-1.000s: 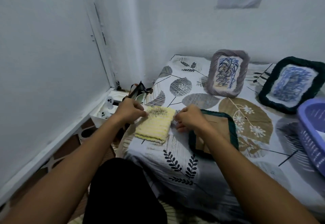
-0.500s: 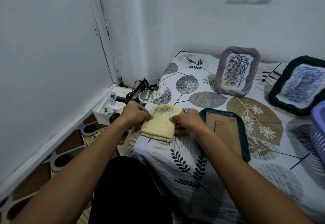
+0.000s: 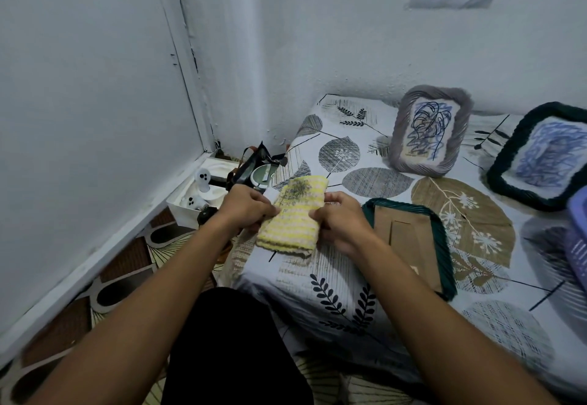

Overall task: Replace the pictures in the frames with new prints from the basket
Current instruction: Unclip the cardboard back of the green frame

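Observation:
A yellow-and-white knitted cloth (image 3: pixel 293 217), dark-smudged at its far end, lies at the bed's left corner. My left hand (image 3: pixel 246 209) grips its left edge and my right hand (image 3: pixel 341 222) grips its right edge. Just right of it a dark green frame (image 3: pixel 441 242) lies face down, its brown cardboard back showing. A grey frame (image 3: pixel 430 133) with a blue leaf drawing stands against the wall. Another dark green frame (image 3: pixel 540 160) with a blue scribble picture leans at the far right. The purple basket (image 3: pixel 576 236) shows only at the right edge.
The bed (image 3: pixel 365 293) wears a leaf-print sheet. Left of it, on the patterned floor, sits a white box (image 3: pixel 203 188) with small white figures, with dark straps and a round gadget beside it. White walls close in at the left and back.
Both hands have kept hold of the yellow cloth and drawn its near end slightly toward me. The view has shifted left, pushing the basket nearly out of sight.

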The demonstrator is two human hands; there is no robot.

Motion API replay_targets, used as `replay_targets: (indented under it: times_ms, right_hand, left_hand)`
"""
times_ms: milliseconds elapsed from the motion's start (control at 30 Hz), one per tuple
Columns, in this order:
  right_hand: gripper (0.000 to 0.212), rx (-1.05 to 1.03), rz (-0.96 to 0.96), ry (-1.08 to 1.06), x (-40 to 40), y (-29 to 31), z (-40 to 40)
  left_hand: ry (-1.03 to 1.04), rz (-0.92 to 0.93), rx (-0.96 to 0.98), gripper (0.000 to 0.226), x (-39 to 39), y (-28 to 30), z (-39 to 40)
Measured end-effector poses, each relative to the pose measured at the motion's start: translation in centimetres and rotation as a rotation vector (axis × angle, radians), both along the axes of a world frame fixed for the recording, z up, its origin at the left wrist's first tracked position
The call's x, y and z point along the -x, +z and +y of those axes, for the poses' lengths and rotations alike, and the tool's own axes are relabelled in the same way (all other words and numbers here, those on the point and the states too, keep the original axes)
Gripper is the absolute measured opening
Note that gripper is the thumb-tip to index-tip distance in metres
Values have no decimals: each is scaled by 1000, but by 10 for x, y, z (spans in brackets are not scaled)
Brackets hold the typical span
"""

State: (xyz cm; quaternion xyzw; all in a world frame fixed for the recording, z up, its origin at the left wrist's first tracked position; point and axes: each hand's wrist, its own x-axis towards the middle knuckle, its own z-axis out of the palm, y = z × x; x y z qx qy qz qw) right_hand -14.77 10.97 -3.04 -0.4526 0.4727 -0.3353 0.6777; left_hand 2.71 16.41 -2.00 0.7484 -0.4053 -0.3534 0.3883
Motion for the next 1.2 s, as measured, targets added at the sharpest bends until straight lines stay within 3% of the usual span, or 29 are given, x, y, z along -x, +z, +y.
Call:
replay_targets:
  times_ms: [133,267,367,467,633,800,933,1033,1200]
  right_hand:
    - [30,-76,-175,18,3,9,-8]
    - [31,-167,-366,15,7,18,-22]
    - [32,-151,-386,6,7,24,-35]
    - [32,-131,-348,9,7,27,-48]
    - [28,-45,-153,13,0,28,-73]
    - [24,50,119,-15,-8,22,-94]
    - [34,45,234,-28,-11,17,-107]
    - [24,75,301,-41,-11,12,-114]
    - [24,214,491,-49,-12,5,-118]
  left_hand:
    - [-5,114,48,23,2,3,-9]
    - [16,540,81,30,7,10,-21]
    - [-10,755,61,27,10,12,-32]
    - [-7,776,75,31,8,12,-46]
    - [64,546,82,11,2,11,-71]
    - [92,321,94,20,-5,1,-95]
    - [71,138,91,30,-7,-5,-111]
    - [56,-13,69,30,-9,-10,-119]
    - [48,-315,26,39,-7,-10,-122]
